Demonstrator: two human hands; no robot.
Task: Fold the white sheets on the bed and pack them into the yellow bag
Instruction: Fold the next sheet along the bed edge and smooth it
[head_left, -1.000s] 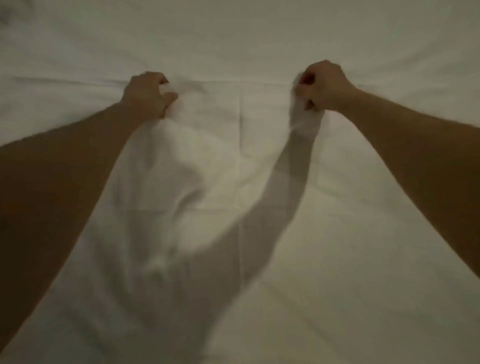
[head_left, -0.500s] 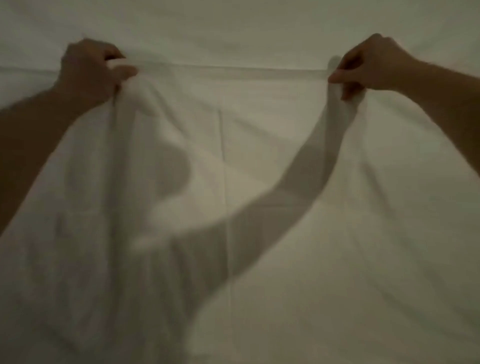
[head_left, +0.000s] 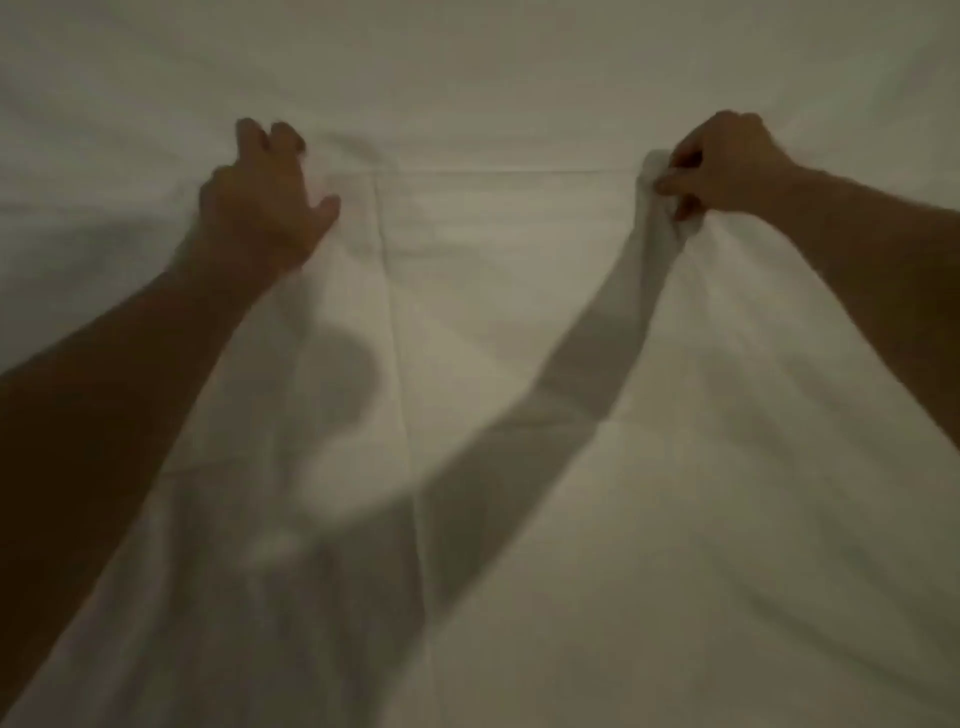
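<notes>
White sheet (head_left: 519, 322) cloth is pinched between the thumb and curled fingers (head_left: 675, 184) of the right hand (head_left: 727, 166), which holds a bunched corner just off the bed. On the other side, the left hand (head_left: 265, 208) rests on the far edge with fingers spread and thumb out; blur makes it hard to say whether any cloth is caught under them, though it looks like none. From both hands the sheet runs back toward the person, lying over more white bedding (head_left: 467, 67) beyond its edge. It seems light, thin and limp, creasing readily, so it should be taken at the corners and kept taut. No yellow bag is in view.
</notes>
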